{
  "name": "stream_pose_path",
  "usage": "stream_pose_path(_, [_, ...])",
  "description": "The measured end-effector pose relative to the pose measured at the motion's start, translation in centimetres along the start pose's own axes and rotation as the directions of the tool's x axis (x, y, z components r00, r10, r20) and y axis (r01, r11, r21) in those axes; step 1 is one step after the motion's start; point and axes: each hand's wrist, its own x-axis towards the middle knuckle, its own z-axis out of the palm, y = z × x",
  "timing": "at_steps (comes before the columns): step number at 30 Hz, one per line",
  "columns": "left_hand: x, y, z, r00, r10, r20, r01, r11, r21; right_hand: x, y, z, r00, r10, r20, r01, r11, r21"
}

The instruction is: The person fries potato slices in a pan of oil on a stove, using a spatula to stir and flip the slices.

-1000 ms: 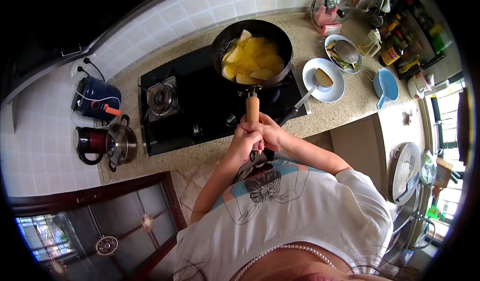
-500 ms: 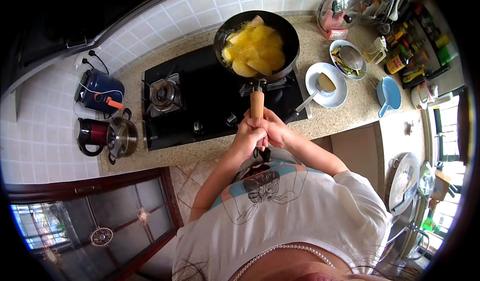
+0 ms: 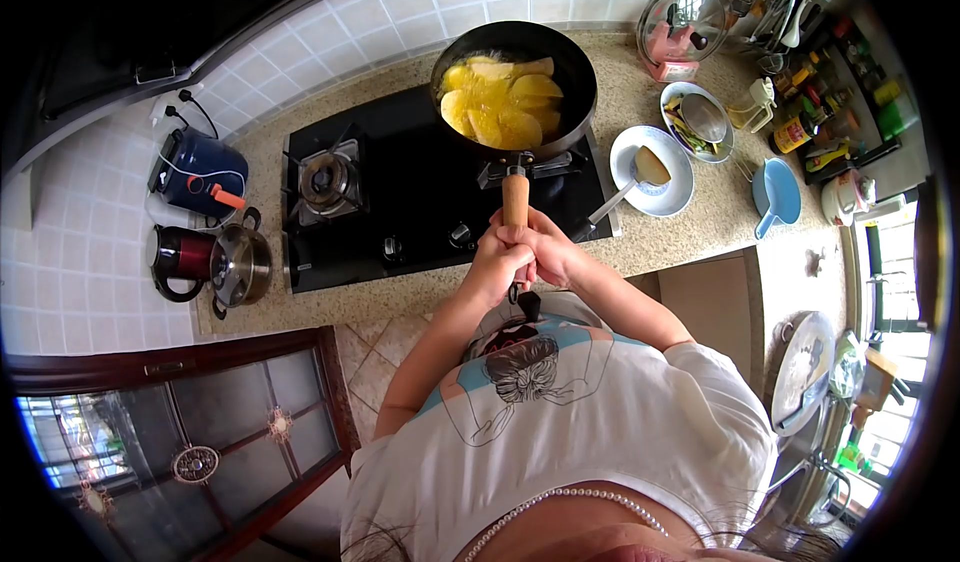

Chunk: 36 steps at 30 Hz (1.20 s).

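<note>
While in both hands (image 3: 517,246), black wok (image 3: 577,90) with yellow slices (image 3: 500,104).

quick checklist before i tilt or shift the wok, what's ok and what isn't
1. Grip: ok, left hand and right hand are clasped together on the wooden handle.
2. Slices inside the wok: ok, none hangs over the rim.
3. Wok seated on its burner: cannot tell, its base is hidden.
4. Flame out: cannot tell, the wok blocks the view.
5. Turner within reach: ok, it rests on the white plate just right of the stove.
6. White plate free: not ok, the turner lies on it.
</note>
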Motion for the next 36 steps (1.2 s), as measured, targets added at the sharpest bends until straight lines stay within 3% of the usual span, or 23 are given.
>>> stream_pose_path(11, [-1.4, 1.1, 0.2, 0.996, 0.042, -0.081, -0.043, 0.999, -0.002, 0.5, 0.8, 0.6, 0.999, 0.039, 0.029, -0.039, 0.999, -0.008])
stream_pose_path(19, [-0.3, 0.3, 0.2, 1.0, 0.008, -0.012, -0.007, 1.0, 0.025, 0.2, 0.4, -0.3, 1.0, 0.014, 0.005, -0.014, 1.0, 0.001])
stream_pose_path(25, [-2.5, 0.5, 0.1, 0.999, 0.015, -0.048, -0.014, 1.0, 0.022, -1.2, 1.0, 1.0, 0.996, 0.062, 0.059, -0.06, 0.998, -0.031])
stream_pose_path(36, [-0.2, 0.1, 0.4, 1.0, 0.005, -0.011, -0.005, 1.0, 0.022, 0.0, 0.7, -0.7, 1.0, -0.011, 0.002, 0.011, 1.0, -0.009])
